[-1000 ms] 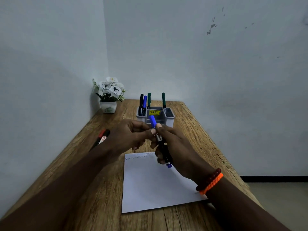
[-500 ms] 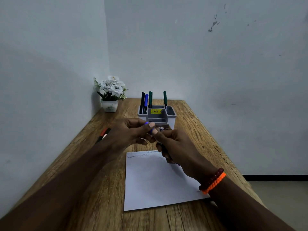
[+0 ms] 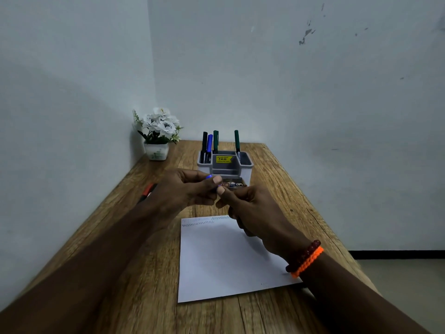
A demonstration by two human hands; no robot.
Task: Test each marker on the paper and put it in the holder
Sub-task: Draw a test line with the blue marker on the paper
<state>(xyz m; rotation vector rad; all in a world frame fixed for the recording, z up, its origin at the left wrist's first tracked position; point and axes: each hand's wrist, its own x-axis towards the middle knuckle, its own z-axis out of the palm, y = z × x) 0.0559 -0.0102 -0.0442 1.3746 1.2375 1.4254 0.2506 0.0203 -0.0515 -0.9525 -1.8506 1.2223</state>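
1. The paper (image 3: 224, 259) lies flat on the counter (image 3: 149, 273), near its front edge.
2. The holder (image 3: 225, 165) stands behind the paper, toward the counter's far end, with markers (image 3: 209, 145) upright in it.
3. A flowerpot (image 3: 156, 150) sits in the far left corner.
4. Two loose markers (image 3: 148, 191) lie left of the holder.
5. Both hands meet between paper and holder.

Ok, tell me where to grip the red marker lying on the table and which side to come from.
Take the red marker by its barrel, pinching across it from above. It lies flat on the table, left of the left hand, its length running towards the far end, so a top-down pinch probably suits; part of it is hidden behind the forearm.
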